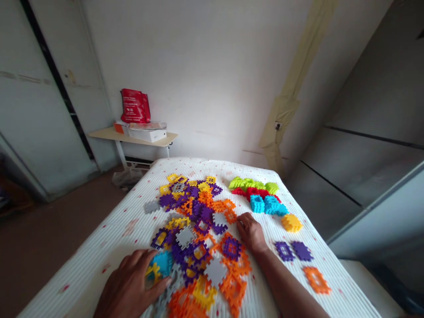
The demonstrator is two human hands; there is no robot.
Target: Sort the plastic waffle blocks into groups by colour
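Observation:
My left hand (pixel 130 280) is at the near left of a mixed heap of toothed plastic building tiles. Its thumb and fingers close round a blue tile (pixel 164 262), and a yellow tile (pixel 154 270) shows in the same grasp. At the heap's right side, my right hand (pixel 251 230) rests with curled fingers. Its fingertips are beside an orange tile (pixel 231 215), and whatever they may pinch is hidden. Between the hands lie a grey tile (pixel 216 272), a purple window tile (pixel 231 247) and several more orange, purple and yellow ones, overlapping.
Sorted stacks stand at the right: green tiles (pixel 253 184), red tiles (pixel 257 193), blue tiles (pixel 271 204) and yellow tiles (pixel 292 223). Nearer lie a flat purple tile (pixel 302 251) and an orange frame tile (pixel 317 280). Behind, a side table (pixel 109 134) holds a red bag (pixel 135 106).

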